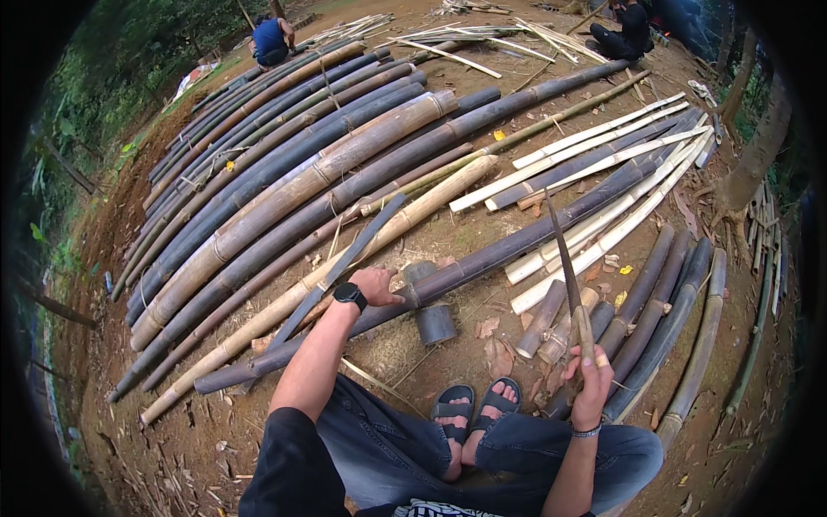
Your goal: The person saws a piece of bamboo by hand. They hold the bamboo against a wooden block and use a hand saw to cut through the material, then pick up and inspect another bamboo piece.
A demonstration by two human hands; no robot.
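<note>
My left hand [376,288], with a black watch on its wrist, grips a dark bamboo pole [482,261] from above. That pole slants from lower left to upper right across short dark bamboo pieces [436,325] serving as a rest under it. Upright in my right hand [591,379] is a tool with a long pointed blade [564,250] and a light wooden handle. Its edge is too fine to tell saw from machete. The blade stands apart from the gripped pole, to its right. Sawdust-like crumbs lie on the soil by the rest.
A row of long bamboo poles [284,215] fills the left. Pale split strips [594,142] lie at upper right, cut bamboo lengths [637,293] near my right knee. One person in blue [271,41] crouches far left; another in black [629,30] sits far right. A tree trunk [762,146] stands right.
</note>
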